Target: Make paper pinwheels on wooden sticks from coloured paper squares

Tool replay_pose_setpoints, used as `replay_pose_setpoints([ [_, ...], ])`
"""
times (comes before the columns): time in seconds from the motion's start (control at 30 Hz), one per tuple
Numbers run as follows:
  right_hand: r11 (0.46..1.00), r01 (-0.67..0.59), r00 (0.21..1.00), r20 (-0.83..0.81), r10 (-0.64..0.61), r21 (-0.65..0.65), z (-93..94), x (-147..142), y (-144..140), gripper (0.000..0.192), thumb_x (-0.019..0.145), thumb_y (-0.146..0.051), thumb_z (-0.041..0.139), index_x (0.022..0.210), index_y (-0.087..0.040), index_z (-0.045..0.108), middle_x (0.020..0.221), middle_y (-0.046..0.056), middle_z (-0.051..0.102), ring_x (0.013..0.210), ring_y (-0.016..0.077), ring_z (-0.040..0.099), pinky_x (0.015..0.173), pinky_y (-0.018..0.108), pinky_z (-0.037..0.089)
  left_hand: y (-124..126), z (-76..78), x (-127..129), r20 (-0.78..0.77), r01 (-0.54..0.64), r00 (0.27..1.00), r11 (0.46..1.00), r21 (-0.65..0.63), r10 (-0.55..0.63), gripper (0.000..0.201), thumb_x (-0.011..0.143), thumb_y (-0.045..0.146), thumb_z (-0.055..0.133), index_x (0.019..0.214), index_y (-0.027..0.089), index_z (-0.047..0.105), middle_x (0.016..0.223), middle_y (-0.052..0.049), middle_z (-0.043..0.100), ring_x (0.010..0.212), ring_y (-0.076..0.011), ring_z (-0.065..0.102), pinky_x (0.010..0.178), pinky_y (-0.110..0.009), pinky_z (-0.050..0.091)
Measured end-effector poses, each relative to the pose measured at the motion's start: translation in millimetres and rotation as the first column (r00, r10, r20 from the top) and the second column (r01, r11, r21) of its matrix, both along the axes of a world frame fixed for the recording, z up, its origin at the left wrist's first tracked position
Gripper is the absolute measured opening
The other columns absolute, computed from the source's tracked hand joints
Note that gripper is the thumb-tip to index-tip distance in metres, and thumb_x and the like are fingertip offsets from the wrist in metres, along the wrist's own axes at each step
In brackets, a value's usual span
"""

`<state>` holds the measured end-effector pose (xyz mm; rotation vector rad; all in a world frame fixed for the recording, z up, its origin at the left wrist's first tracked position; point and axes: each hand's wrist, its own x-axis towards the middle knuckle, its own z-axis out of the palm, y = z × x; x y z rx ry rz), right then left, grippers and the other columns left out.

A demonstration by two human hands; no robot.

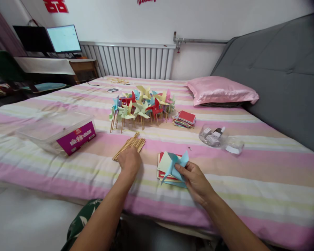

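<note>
Between the thumb and fingers of my right hand [196, 181] is a light blue paper pinwheel [176, 167] with no stick on it. It is held over a small pile of coloured paper squares [163, 164]. My left hand [130, 161] reaches down onto a bundle of thin wooden sticks [136, 141] lying on the bed. Its fingers bend downward at the near end of the sticks, and the back of the hand hides most of them. Beyond the sticks stands a cluster of finished pinwheels [141, 108] in several colours, on wooden sticks.
A clear plastic box [54, 130] with a purple label stands at left. A stack of paper squares [186, 118], a clear round container [210, 136] with small packets, and its apparent lid [232, 145] lie to the right. Behind is a pink pillow [221, 90]. The striped bed's [264, 184] front edge is near me.
</note>
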<state>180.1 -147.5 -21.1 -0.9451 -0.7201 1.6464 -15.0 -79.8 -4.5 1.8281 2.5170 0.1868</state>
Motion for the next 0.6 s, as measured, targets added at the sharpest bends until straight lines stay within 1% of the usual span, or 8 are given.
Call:
replay_pose_setpoints([
  [0.2,1.000,0.000,1.000,0.010,0.000,0.026,-0.1,0.9,0.4,0.022,0.063,-0.028,0.076,0.080,-0.016,0.069,0.076,0.002,0.070,0.066,0.0133,0.061,0.067,0.024,0.049,3.0,-4.1,-1.8,0.012,-0.014,1.000,1.000,0.009,0.014,0.024,0.074,0.023,0.047,0.082,0.016,0.069,0.084,-0.015,0.070,0.083,-0.0324,0.063,0.066,-0.039,0.047],
  [0.43,1.000,-0.005,1.000,0.030,0.005,0.001,-0.9,0.0,0.1,0.027,0.062,-0.030,0.077,0.083,-0.015,0.069,0.079,0.003,0.070,0.068,0.0148,0.062,0.068,0.027,0.049,5.3,-6.8,-4.7,0.066,-0.020,0.998,1.000,-0.005,0.020,0.023,0.072,0.023,0.050,0.084,0.015,0.068,0.086,-0.016,0.070,0.083,-0.0327,0.063,0.065,-0.039,0.047],
  [0.5,1.000,0.003,0.999,0.033,-0.003,0.001,-0.6,-0.2,-0.2,0.027,0.062,-0.030,0.077,0.083,-0.015,0.069,0.079,0.003,0.070,0.067,0.0150,0.062,0.068,0.027,0.049,4.8,-7.0,-5.7,0.081,-0.010,0.997,1.000,0.005,0.009,0.023,0.073,0.024,0.050,0.085,0.016,0.068,0.088,-0.015,0.069,0.085,-0.0325,0.063,0.065,-0.038,0.047],
  [0.6,1.000,0.011,0.999,0.032,-0.011,0.004,-0.3,-0.5,-0.3,0.027,0.061,-0.031,0.077,0.082,-0.015,0.069,0.079,0.003,0.070,0.067,0.0153,0.062,0.068,0.027,0.049,2.8,-5.3,-6.3,0.103,0.008,0.995,1.000,0.024,-0.011,0.023,0.074,0.027,0.051,0.084,0.016,0.067,0.085,-0.015,0.070,0.084,-0.0327,0.063,0.064,-0.038,0.046],
])
